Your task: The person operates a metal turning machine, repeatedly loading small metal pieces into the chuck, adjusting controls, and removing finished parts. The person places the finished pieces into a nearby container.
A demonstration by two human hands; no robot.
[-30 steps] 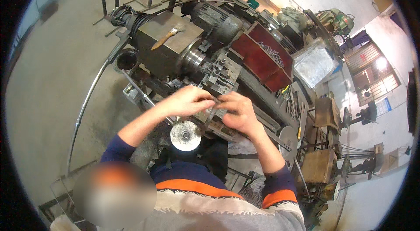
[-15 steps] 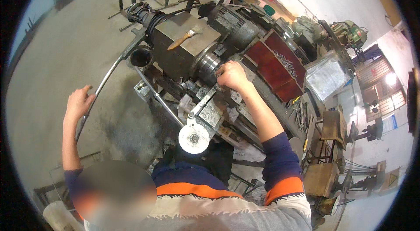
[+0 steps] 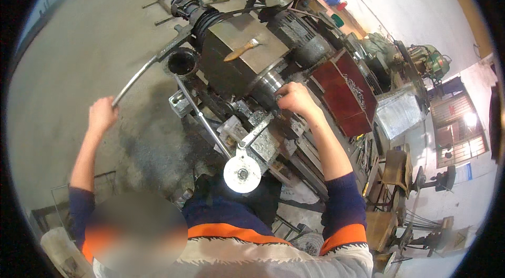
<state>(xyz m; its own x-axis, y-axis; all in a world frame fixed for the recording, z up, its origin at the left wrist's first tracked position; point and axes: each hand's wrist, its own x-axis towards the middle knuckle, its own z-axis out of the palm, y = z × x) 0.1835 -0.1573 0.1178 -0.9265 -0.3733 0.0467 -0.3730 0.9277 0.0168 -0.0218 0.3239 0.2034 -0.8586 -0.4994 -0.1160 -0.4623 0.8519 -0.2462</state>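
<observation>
A metal lathe [image 3: 247, 62] stands in front of me, its grey headstock at the top and its carriage lower down. My left hand [image 3: 101, 114] is stretched out to the left and closed around the end of a long curved steel lever [image 3: 138, 79] that runs up to the machine. My right hand [image 3: 295, 99] rests by the chuck [image 3: 271, 86], fingers curled on something I cannot make out. A round pale handwheel [image 3: 242, 174] sits on the carriage just above my torso. A wooden-handled brush [image 3: 241, 50] lies on top of the headstock.
A dark red tray [image 3: 344, 91] with metal shavings stands right of the lathe. Behind it are a silver sheet-metal box [image 3: 398, 112] and a green machine [image 3: 423, 59]. Wooden stools [image 3: 394, 167] stand at the right. Bare concrete floor [image 3: 68, 46] spreads to the left.
My left hand left the carriage, swung out to the left and took hold of the long lever. My right hand moved up from the carriage to the chuck.
</observation>
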